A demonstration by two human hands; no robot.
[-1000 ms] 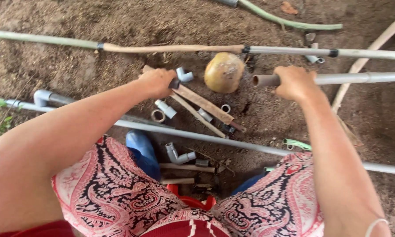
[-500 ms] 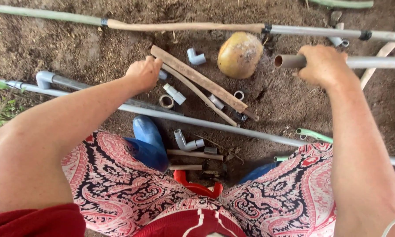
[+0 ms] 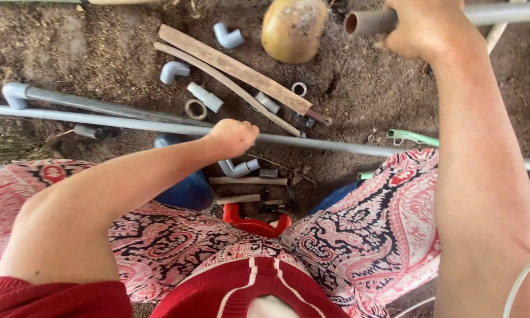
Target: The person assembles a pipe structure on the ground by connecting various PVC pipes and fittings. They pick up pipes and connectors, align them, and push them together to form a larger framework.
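My right hand (image 3: 424,29) is shut around a grey plastic pipe (image 3: 371,21) near its open end, at the top right. Fingers curled into a fist, my left hand (image 3: 232,136) hovers over a long grey pipe (image 3: 335,145) that lies across the ground in front of my knees. Nothing shows inside that fist. Just below it lies a short pipe piece with an elbow (image 3: 238,169). Beyond it are two wooden slats (image 3: 235,68), grey elbow fittings (image 3: 228,36) (image 3: 173,70), a short coupling (image 3: 206,97) and a ring (image 3: 195,109).
A round brown husk-like fruit (image 3: 294,29) sits on the bare soil at the top. A second pipe with an end elbow (image 3: 17,93) lies on the left. Blue footwear (image 3: 185,188), a red plastic object (image 3: 253,224) and a green-handled tool (image 3: 412,137) lie by my patterned knees.
My left hand has drawn back from the wooden slats to the long pipe near my knees. The right hand keeps its grip on the pipe, and the view has moved closer.
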